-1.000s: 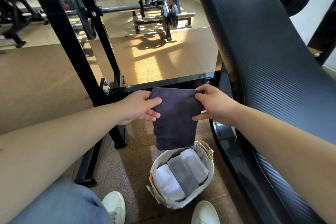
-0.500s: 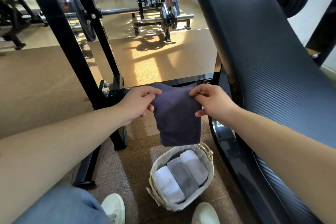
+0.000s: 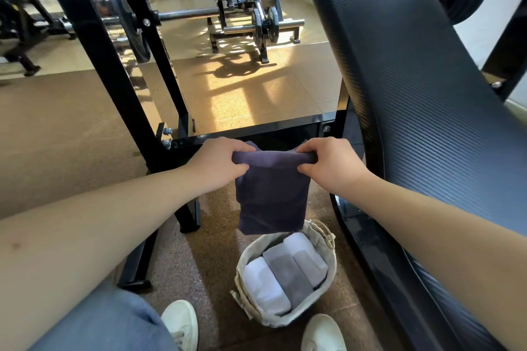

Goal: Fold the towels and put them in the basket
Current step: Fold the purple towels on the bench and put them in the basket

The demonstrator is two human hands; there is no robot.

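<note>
A dark navy towel (image 3: 271, 196) hangs in the air between my hands, its top edge curled over into a small roll. My left hand (image 3: 219, 165) grips the roll's left end and my right hand (image 3: 328, 164) grips its right end, fingers curled over the top. The towel's lower edge hangs just above the far rim of a pale fabric basket (image 3: 245, 293) on the floor. Inside the basket lie three rolled towels side by side: white (image 3: 265, 285), grey (image 3: 288, 273) and white (image 3: 308, 256).
A large black padded bench (image 3: 422, 111) slopes along the right. A black steel rack frame (image 3: 94, 45) stands at left with its crossbar behind the towel. My white shoes (image 3: 181, 325) flank the basket. Barbells and machines stand farther back on the tan floor.
The towel was held flat by its top corners; both hands have since turned its top edge over into a roll, and less of it hangs down.
</note>
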